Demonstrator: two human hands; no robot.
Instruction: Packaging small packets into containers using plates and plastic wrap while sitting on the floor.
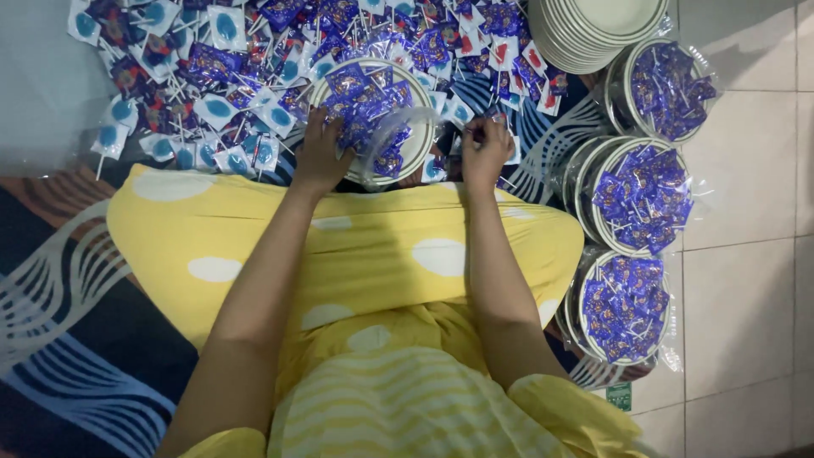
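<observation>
A round cream plate heaped with purple-wrapped lollipops lies on the mat just past my knees, partly covered by a clear plastic bag. My left hand rests on the plate's near left rim, fingers curled over the bag's edge. To the right of the plate, my right hand is closed around a small wrapped lollipop. A big loose pile of purple, blue and red wrapped lollipops spreads beyond both hands.
Three bagged plates filled with purple lollipops line the right side on the tiled floor. A stack of bare cream plates stands at the top right. A dark mat with white swirls lies under me.
</observation>
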